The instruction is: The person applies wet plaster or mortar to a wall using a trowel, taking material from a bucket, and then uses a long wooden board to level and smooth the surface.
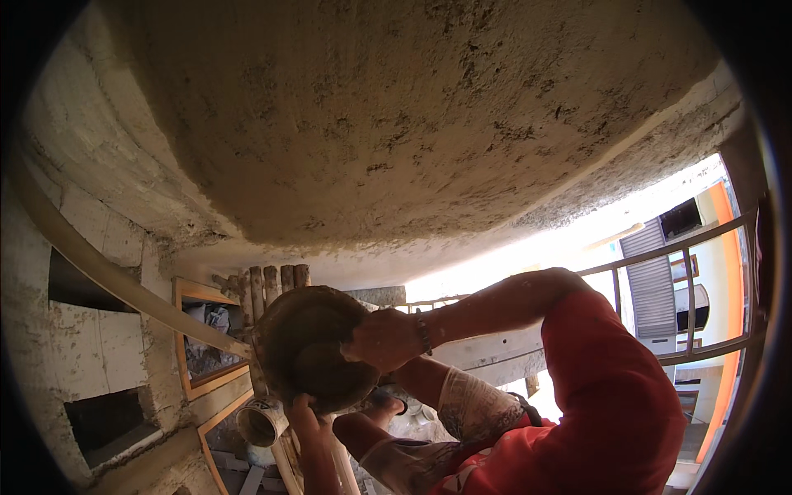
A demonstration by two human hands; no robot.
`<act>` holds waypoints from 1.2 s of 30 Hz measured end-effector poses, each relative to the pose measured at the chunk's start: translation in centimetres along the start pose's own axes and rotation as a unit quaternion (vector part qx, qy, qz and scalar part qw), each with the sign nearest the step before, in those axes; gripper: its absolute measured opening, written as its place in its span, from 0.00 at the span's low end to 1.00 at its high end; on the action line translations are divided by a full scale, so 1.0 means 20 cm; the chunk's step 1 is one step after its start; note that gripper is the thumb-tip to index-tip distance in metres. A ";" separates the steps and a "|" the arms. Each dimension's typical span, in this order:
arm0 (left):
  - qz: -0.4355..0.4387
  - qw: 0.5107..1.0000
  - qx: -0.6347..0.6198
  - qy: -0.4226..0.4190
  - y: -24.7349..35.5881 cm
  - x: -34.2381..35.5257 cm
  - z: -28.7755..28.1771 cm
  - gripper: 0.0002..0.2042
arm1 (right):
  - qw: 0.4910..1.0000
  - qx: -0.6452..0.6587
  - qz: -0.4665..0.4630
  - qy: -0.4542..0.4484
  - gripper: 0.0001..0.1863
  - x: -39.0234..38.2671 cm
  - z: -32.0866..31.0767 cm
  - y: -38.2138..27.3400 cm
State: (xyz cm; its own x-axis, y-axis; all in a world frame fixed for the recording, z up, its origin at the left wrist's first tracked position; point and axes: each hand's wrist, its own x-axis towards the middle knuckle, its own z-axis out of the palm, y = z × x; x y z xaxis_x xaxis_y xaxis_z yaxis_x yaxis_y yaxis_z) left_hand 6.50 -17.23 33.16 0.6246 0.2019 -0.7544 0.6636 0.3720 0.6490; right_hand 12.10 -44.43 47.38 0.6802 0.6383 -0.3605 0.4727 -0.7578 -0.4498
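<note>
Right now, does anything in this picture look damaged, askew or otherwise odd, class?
Yes: overhead, above the bowl in the left hand, the broad brown patch looks uneven. Rough dark pits break its otherwise smoother surface. Whether that is damage or simply unfinished work, I cannot tell.

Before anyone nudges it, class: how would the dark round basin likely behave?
The basin is probably stiff: its round outline shows no sag. It might tip if pushed opposite the left hand, which grips its lower rim.
</note>
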 end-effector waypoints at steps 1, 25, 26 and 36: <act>-0.005 1.000 -0.017 -0.012 0.02 -0.09 0.08 0.13 | 0.993 -0.010 0.002 0.118 0.07 -0.09 0.01 0.04; -0.089 0.953 0.231 -0.175 0.50 -0.88 0.75 0.16 | 0.959 0.014 0.257 0.115 0.16 -0.95 -0.22 -0.06; -0.096 0.955 0.219 -0.174 0.50 -0.91 0.78 0.18 | 0.964 0.000 0.249 0.093 0.17 -0.92 -0.22 -0.12; 0.041 0.937 0.248 -0.244 0.12 -0.80 0.86 0.19 | 0.981 0.080 0.148 0.094 0.19 -1.47 -0.53 -0.19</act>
State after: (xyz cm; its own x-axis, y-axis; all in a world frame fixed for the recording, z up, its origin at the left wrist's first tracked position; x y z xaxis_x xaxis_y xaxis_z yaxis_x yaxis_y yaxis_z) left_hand 5.25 -35.15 48.47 0.7151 -0.2714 -0.6442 0.6395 -0.1181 0.7596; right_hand -3.62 -61.78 68.34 0.8729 0.3462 -0.3437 0.1559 -0.8656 -0.4759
